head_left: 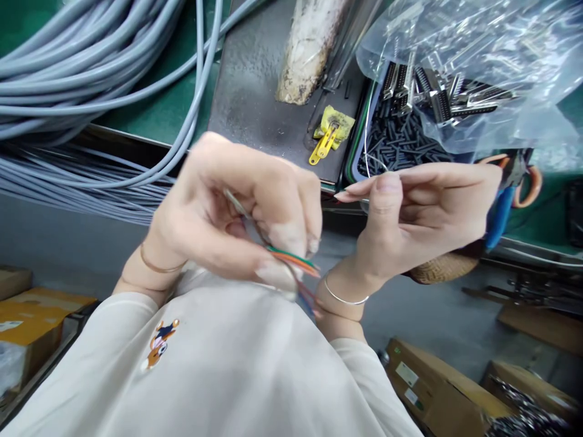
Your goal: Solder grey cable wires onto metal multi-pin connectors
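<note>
My left hand (246, 218) is closed around the end of a grey cable. Its thin coloured wires, among them a green wire (291, 255) and an orange one just below it, stick out between thumb and fingers toward the right. The wire tips look bare and coppery, and some are blurred. To the right, my right hand (423, 212) is closed, thumb pressed against the index finger. A thin white strand (367, 130) runs down to these fingertips; whether they grip it I cannot tell.
Coiled grey cable (91, 79) covers the bench's left. A yellow clip with a sponge (330, 136) lies on a dark mat (255, 79). Behind my right hand, a bin holds small black tubes (401, 136) and metal connectors (437, 91) under plastic bags. Orange-and-blue-handled pliers (501, 212) lie right; cardboard boxes (437, 388) stand below.
</note>
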### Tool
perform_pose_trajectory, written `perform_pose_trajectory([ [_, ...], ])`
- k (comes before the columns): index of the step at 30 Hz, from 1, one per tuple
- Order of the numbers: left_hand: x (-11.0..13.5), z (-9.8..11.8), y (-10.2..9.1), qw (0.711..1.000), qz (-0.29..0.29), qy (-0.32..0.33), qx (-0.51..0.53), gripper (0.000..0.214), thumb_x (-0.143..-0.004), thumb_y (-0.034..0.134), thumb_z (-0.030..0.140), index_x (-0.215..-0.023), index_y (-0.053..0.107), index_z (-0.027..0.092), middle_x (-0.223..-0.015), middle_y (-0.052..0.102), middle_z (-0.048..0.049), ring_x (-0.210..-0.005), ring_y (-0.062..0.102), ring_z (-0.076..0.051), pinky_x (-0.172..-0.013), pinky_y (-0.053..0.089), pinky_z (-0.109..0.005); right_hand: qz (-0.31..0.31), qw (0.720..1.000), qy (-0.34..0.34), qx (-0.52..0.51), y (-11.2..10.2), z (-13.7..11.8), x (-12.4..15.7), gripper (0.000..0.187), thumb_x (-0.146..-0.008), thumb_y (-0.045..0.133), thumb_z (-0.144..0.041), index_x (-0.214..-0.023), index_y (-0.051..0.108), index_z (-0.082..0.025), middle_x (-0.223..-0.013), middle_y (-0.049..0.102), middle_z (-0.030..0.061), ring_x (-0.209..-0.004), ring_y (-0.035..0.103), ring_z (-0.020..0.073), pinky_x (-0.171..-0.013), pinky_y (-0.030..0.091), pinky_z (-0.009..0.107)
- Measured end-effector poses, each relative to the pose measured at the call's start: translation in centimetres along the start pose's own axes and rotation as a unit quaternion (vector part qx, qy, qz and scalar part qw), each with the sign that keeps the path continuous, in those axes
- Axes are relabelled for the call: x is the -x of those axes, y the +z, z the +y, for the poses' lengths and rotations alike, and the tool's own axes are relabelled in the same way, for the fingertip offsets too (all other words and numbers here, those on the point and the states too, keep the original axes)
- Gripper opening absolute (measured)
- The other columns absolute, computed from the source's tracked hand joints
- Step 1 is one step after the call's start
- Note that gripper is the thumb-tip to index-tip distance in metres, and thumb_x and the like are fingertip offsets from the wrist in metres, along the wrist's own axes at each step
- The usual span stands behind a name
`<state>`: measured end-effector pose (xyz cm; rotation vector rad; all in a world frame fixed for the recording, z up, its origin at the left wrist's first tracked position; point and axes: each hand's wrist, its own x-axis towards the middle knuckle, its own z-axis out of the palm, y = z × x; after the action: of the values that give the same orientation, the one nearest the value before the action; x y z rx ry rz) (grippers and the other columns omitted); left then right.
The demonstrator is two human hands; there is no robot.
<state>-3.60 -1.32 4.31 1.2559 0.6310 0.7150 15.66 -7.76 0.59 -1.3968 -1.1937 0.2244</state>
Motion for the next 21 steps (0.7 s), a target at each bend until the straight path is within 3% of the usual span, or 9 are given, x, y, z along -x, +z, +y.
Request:
perform_pose_trajectory([
  [1, -0.2, -0.7, 0.4, 0.998, -0.003, -0.014, 0.056, 0.058, -0.054, 0.085, 0.076, -0.056, 0.058, 0.024, -0.053, 0.053, -0.0011, -0.04, 0.051, -0.013, -0.034, 0.037, -0.028, 0.003, 1.0, -0.001, -0.003, 0.0, 0.1, 0.0, 0.015, -0.097, 0.071, -0.034, -0.092, 0.06, -0.025, -0.077, 0.061, -0.0031, -0.064, 0.073, 0.0143, -0.055, 0.054, 0.029],
  [3, -0.6, -2.6, 0.7, 0.985, 0.077, -0.052, 0.142, 0.068, -0.047, 0.086, 0.078, -0.062, 0.048, 0.023, -0.057, 0.054, 0.0019, -0.033, 0.035, -0.005, -0.03, 0.025, -0.023, 0.006, 1.0, 0.001, 0.004, 0.0, 0.2, 0.1, 0.018, -0.097, 0.07, -0.037, -0.091, 0.059, -0.025, -0.076, 0.059, -0.0033, -0.061, 0.072, 0.0146, -0.052, 0.053, 0.03],
  [5, -1.0, -4.5, 0.5, 0.98, 0.125, -0.078, 0.132, 0.065, -0.058, 0.081, 0.076, -0.069, 0.046, 0.022, -0.067, 0.058, 0.0023, -0.032, 0.024, 0.001, -0.031, 0.021, -0.021, 0.011, 1.0, 0.009, 0.013, -0.1, 0.2, 0.1, 0.019, -0.097, 0.07, -0.04, -0.091, 0.059, -0.026, -0.077, 0.059, -0.0023, -0.061, 0.071, 0.0159, -0.052, 0.053, 0.032],
  [9, -0.7, -6.5, -1.7, 0.964, 0.24, -0.069, 0.093, 0.041, -0.084, 0.069, 0.061, -0.081, 0.055, 0.023, -0.087, 0.066, -0.001, -0.038, 0.02, 0.0, -0.035, 0.016, -0.025, 0.006, 1.0, 0.001, 0.001, -0.3, 0.3, 0.1, 0.015, -0.095, 0.073, -0.036, -0.091, 0.061, -0.029, -0.078, 0.059, -0.003, -0.061, 0.071, 0.0175, -0.052, 0.054, 0.035],
  [13, -0.4, -7.1, -4.8, 0.964, 0.241, 0.0, 0.113, 0.037, -0.09, 0.065, 0.061, -0.086, 0.061, 0.024, -0.082, 0.06, 0.0, -0.045, 0.024, -0.004, -0.038, 0.015, -0.028, -0.034, 0.999, -0.02, 0.011, -0.8, 0.1, -0.2, 0.01, -0.093, 0.074, -0.03, -0.09, 0.064, -0.03, -0.073, 0.058, -0.0042, -0.057, 0.067, 0.0153, -0.048, 0.05, 0.033],
  [16, -0.4, -7.1, -6.2, 0.97, 0.22, 0.026, 0.1, 0.043, -0.09, 0.065, 0.068, -0.09, 0.061, 0.025, -0.07, 0.049, 0.0021, -0.051, 0.028, -0.005, -0.042, 0.019, -0.028, -0.104, 0.986, -0.083, 0.099, -2.0, -0.2, -0.9, 0.013, -0.091, 0.076, -0.027, -0.084, 0.065, -0.025, -0.067, 0.058, -0.0058, -0.048, 0.054, 0.0078, -0.043, 0.038, 0.028],
  [19, -0.6, -6.4, -6.2, 0.97, 0.207, 0.013, 0.128, 0.043, -0.087, 0.068, 0.067, -0.086, 0.058, 0.025, -0.067, 0.043, 0.004, -0.047, 0.022, -0.004, -0.038, 0.016, -0.027, -0.193, 0.94, -0.12, 0.253, -4.0, 0.1, -2.8, 0.014, -0.09, 0.076, -0.026, -0.081, 0.065, -0.022, -0.059, 0.057, -0.0068, -0.047, 0.048, 0.0043, -0.049, 0.034, 0.026],
  [21, -0.9, -5.6, -5.5, 0.966, 0.202, 0.003, 0.162, 0.042, -0.082, 0.075, 0.06, -0.081, 0.052, 0.025, -0.065, 0.044, 0.0061, -0.04, 0.015, -0.003, -0.034, 0.01, -0.028, -0.192, 0.896, -0.092, 0.389, -5.3, 1.1, -4.7, 0.015, -0.086, 0.079, -0.028, -0.079, 0.067, -0.022, -0.06, 0.062, -0.0065, -0.054, 0.056, 0.0068, -0.058, 0.034, 0.03],
])
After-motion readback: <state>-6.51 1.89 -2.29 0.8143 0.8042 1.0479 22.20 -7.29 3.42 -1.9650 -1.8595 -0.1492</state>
